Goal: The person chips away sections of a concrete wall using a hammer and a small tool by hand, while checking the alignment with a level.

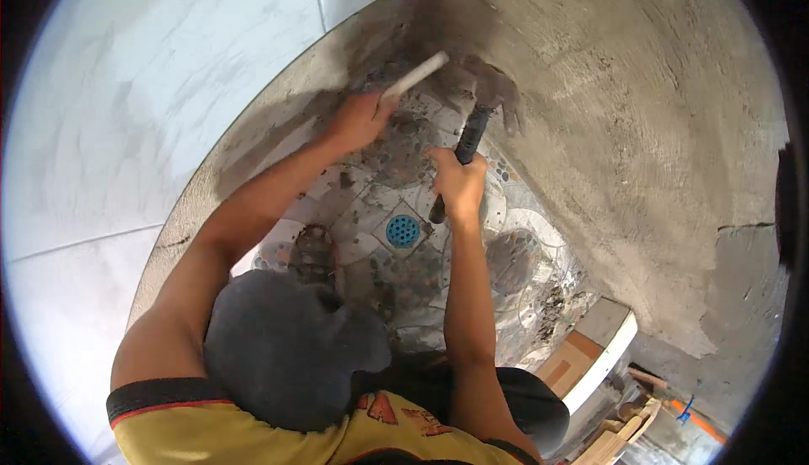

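Observation:
My left hand (360,120) is closed around one end of a pale stick-like bar (421,71), which points up toward the far corner. It is partly smeared, and I cannot make out its kind. My right hand (460,180) grips a black-handled tool (474,130) with a ribbed, slanting grip. Its far end meets a brown, mud-coloured shape (495,88) by the right wall, which looks like a hammer head but is blurred. Below both hands lies a muddy, pebble-patterned tiled floor (362,195). A round blue drain cover (403,231) is set in it, left of my right forearm.
A rough cement wall (640,128) rises on the right. Large pale marbled tiles (152,103) cover the left side. A dark, muddy foot (313,253) rests on the floor. Lower right are a white-edged ledge (608,349), wood pieces (619,440) and loose rubble (552,309).

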Motion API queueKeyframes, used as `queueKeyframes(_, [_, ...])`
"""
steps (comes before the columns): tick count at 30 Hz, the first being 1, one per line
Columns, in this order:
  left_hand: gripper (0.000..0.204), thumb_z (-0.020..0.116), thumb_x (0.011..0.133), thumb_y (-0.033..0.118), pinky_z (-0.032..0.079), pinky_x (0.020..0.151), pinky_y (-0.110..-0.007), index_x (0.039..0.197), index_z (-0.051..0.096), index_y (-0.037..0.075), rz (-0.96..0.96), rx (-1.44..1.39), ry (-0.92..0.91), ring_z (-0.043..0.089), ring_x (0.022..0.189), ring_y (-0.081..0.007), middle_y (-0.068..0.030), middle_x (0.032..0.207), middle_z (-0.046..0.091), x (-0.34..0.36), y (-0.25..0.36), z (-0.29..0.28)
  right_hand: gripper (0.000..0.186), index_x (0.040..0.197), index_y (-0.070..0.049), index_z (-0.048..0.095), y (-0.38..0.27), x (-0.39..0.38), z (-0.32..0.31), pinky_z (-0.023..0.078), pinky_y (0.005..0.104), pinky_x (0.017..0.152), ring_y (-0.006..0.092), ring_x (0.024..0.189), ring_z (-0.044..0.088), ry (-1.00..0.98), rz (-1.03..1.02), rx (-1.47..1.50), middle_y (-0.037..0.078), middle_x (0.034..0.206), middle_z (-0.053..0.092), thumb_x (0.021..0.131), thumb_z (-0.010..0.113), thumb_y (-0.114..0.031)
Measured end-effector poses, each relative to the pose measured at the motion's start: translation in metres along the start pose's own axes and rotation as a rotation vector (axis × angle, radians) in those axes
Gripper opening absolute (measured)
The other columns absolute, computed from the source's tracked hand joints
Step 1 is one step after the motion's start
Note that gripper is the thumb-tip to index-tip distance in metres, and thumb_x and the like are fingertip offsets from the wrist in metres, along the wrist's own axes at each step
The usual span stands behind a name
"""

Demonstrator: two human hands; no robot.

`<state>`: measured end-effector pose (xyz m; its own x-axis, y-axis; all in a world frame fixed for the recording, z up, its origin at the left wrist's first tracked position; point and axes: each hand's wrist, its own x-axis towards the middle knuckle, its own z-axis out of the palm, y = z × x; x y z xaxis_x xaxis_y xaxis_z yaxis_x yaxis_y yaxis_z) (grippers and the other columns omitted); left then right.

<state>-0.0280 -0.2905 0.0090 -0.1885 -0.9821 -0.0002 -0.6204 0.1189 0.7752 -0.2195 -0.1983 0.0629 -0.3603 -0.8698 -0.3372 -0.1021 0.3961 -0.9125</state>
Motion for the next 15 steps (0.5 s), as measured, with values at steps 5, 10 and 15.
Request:
queueKeyframes(5, [0.051,0.044,0.104,0.048,0.049,0.075,-0.053,0.108,0.063,0.001,-0.096,0.026,0.081,0.067,0.084,-0.0439,-0.0252,0.086,0.067,0.028,0.000,-0.019,0.024,0.065,-0.004,0.057,0.008,-0.001,0.011,0.038,0.0301,0.047,0.0107,0.048,0.049,-0.042,-0.002,0.106,-0.001,0.055,0.052,0.081,0.070,-0.017])
queueKeyframes(10, [0.054,0.041,0.105,0.050,0.051,0.072,-0.048,0.112,0.063,0.001,-0.039,-0.038,0.050,0.062,0.080,-0.0348,-0.0184,0.083,0.064,0.043,-0.023,-0.010,0.024,0.067,-0.004,0.055,0.024,0.012,0.014,0.036,0.0290,0.039,0.0112,0.039,0.046,-0.055,-0.170,0.102,0.001,0.052,0.048,0.085,0.068,-0.011])
queueKeyframes(15, [0.048,0.042,0.105,0.047,0.046,0.070,-0.048,0.093,0.060,0.004,0.287,-0.207,0.091,0.058,0.070,-0.0353,-0.0141,0.070,0.056,0.060,-0.091,0.009,0.021,0.078,0.005,0.062,-0.016,0.017,0.039,0.049,0.0381,0.051,0.0253,0.052,0.062,0.051,-0.514,-0.179,0.011,0.059,0.061,0.081,0.071,-0.014])
